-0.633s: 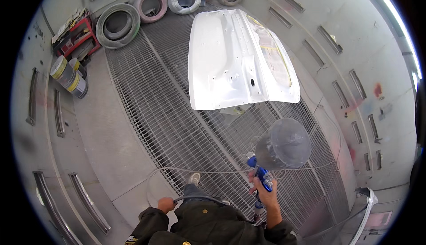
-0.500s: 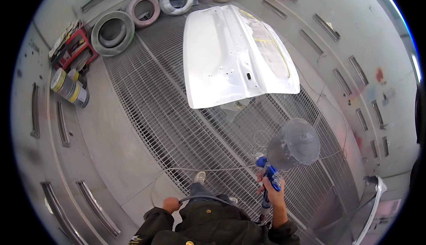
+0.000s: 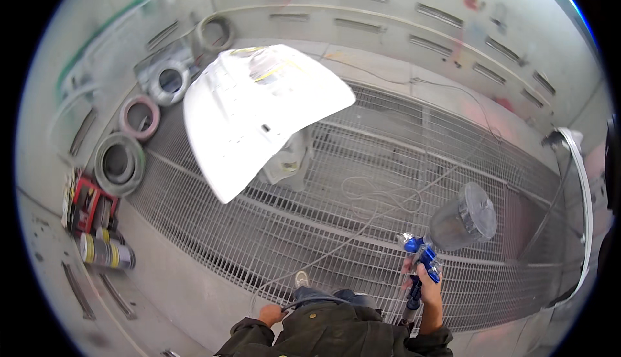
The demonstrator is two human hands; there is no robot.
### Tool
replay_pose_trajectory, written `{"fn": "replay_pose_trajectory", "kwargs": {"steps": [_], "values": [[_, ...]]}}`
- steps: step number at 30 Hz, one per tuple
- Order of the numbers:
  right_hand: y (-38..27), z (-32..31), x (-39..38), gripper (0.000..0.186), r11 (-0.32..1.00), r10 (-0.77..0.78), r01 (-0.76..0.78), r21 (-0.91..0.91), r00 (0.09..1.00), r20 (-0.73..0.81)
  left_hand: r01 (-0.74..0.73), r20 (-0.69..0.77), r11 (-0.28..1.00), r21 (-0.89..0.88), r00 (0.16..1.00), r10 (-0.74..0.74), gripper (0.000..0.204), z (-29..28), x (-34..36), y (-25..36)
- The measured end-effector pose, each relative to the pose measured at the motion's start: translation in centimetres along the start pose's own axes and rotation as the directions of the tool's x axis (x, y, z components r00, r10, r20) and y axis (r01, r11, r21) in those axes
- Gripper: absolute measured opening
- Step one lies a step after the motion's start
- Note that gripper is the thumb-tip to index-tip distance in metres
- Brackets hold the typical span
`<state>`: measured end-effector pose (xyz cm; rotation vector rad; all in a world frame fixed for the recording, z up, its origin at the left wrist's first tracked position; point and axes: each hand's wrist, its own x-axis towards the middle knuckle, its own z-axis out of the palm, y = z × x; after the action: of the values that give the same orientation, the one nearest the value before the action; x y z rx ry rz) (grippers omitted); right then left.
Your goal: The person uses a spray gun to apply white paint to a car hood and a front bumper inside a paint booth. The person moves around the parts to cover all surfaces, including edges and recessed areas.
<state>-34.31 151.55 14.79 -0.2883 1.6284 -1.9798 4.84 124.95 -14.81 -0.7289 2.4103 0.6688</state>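
My right hand (image 3: 427, 286) grips a blue spray gun (image 3: 422, 259) at the lower right, with a large translucent grey cup (image 3: 460, 218) mounted on it. My left hand (image 3: 272, 315) is closed on a dark hose (image 3: 310, 299) that runs across my waist. Ahead of me, upper left of centre, a white car body panel (image 3: 233, 111) with yellow tape round an opening lies raised on a grey support (image 3: 288, 163). A thin cable (image 3: 352, 233) crosses the floor grating in front of my feet and lies in loops below the panel.
Ring-shaped items like tyres (image 3: 139, 116) line the left wall. A red rack (image 3: 87, 202) and cans (image 3: 103, 252) sit at the lower left. Metal grating (image 3: 388, 150) covers the floor. Slotted walls (image 3: 310, 1) surround it, and a pale curved item (image 3: 579, 215) is at the right.
The view has swung to the right, so the panel now appears further left and rotated. My right hand with the gun has shifted rightward in the picture, and my left hand sits lower.
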Motion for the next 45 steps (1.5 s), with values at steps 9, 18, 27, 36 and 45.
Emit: {"fn": "replay_pose_trajectory", "kwargs": {"steps": [9, 18, 27, 36, 45], "values": [[1.9, -15.5, -10.1, 0.037, 0.984, -0.038, 0.099, 0.145, 0.926, -0.376, -0.135, 0.259, 0.985, 0.109, 0.960, 0.103, 0.043, -0.1, 13.6, 9.9], [3.8, -26.2, -21.6, 0.033, 0.920, -0.129, 0.390, 0.037, 0.391, -0.911, -0.344, 0.392, 0.891, 0.297, 0.895, 0.215, 0.033, -0.2, 27.9, 27.5], [1.9, -40.4, -25.6, 0.026, 0.882, -0.136, 0.425, -0.206, -0.190, -0.972, -0.712, 0.488, 0.486, -0.507, 0.228, 0.843, 0.025, 6.7, 43.9, 40.7], [-6.0, -56.5, -21.0, 0.022, 0.847, -0.133, 0.393, -0.357, -0.493, -0.860, -0.756, 0.691, 0.520, 0.399, 0.620, 0.372, 0.056, 5.5, 44.9, 73.0], [-8.6, -75.3, -12.9, 0.023, 0.829, -0.048, 0.488, -0.271, -0.421, -0.906, -0.462, 0.592, 0.826, 0.324, 0.780, 0.204, 0.052, 3.0, 51.4, 86.4]]}}
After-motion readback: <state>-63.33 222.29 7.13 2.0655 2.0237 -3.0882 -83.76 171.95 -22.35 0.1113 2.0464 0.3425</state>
